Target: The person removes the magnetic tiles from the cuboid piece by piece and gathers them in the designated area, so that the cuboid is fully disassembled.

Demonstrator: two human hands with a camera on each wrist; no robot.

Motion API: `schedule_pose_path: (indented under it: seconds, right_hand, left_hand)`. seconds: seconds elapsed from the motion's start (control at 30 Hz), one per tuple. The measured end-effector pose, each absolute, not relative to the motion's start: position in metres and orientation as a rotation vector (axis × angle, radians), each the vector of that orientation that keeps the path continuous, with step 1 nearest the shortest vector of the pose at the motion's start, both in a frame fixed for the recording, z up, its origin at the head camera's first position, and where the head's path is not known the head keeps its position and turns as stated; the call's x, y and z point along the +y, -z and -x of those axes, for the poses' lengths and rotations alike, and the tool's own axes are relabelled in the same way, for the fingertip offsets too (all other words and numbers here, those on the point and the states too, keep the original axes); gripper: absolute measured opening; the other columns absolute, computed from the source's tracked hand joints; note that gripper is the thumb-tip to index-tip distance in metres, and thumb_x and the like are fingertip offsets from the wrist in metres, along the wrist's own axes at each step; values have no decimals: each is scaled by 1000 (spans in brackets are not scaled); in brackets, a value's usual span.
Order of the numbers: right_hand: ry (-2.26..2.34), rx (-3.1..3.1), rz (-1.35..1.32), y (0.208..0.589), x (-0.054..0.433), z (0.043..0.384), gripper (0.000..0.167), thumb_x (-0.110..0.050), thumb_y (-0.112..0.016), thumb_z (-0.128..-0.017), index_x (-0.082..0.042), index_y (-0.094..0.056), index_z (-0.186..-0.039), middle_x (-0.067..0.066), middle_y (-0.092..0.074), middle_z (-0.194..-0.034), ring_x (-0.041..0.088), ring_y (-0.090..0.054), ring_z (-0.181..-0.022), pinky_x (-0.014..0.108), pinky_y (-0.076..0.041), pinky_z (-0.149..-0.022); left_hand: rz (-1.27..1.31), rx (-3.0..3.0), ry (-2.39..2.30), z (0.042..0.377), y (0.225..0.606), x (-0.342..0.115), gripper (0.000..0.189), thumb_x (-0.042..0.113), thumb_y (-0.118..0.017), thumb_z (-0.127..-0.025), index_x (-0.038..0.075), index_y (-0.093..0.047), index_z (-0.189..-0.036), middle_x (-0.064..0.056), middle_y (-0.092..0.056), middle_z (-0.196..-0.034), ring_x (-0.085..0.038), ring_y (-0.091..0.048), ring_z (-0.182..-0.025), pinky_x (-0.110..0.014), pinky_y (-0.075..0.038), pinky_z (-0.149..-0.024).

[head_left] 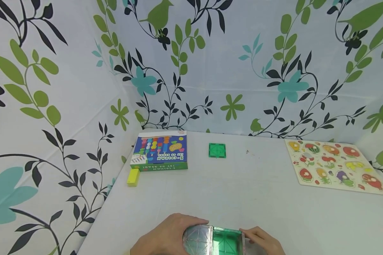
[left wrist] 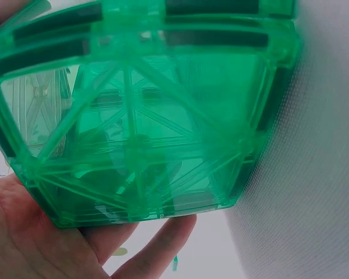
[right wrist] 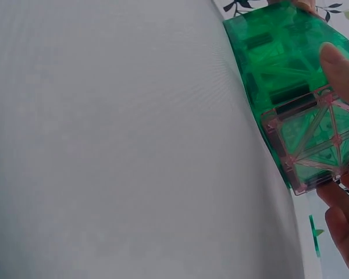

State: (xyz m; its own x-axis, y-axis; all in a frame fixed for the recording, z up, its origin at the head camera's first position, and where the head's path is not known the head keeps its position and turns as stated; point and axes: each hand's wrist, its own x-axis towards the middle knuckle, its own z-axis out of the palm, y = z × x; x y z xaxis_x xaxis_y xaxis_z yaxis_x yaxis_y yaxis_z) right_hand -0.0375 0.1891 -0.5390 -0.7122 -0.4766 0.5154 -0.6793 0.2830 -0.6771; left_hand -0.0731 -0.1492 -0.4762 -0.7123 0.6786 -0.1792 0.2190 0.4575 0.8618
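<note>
A small structure of see-through magnetic tiles stands at the table's near edge, cut off by the bottom of the head view. Its green tiles [head_left: 226,242] form a box-like part, seen up close in the left wrist view. My left hand [head_left: 162,235] grips the structure's left side, where a clear curved tile [head_left: 198,239] shows. At the right side, my right hand [head_left: 263,241] holds a clear pinkish square tile [right wrist: 331,139] against the green part, thumb on one side and fingers on the other. Part of both hands is hidden or out of frame.
A loose green square tile [head_left: 217,150] lies farther back on the white table [head_left: 236,191]. At the back left is a blue bead-set box [head_left: 161,150], with a yellow block [head_left: 133,177] in front. A fruit-and-vegetable picture board [head_left: 338,166] lies at right.
</note>
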Motion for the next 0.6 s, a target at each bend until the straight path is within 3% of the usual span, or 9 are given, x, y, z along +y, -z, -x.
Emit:
schedule_pose_path:
  seconds: [0.5, 0.6]
  right_hand:
    - [-1306, -2302, -1043, 541, 194, 34, 59, -38, -72, -93, -16, -58, -146, 0, -66, -118, 3, -62, -102, 15, -52, -72]
    - [-1318, -2287, -1063, 542, 195, 34, 60, -36, -73, -92, -12, -58, -145, 1, -66, -118, 3, -62, -102, 16, -52, -73]
  left_hand:
    - [-757, 2187, -1210, 73, 474, -149, 72, 55, -87, -72, 43, -59, -138, 21, -69, -124, 3, -62, -107, -20, -56, -86]
    - [-760, 2178, -1217, 73, 474, -149, 72, 54, -87, -72, 43, -59, -138, 21, -68, -124, 3, -62, -107, -20, -56, -87]
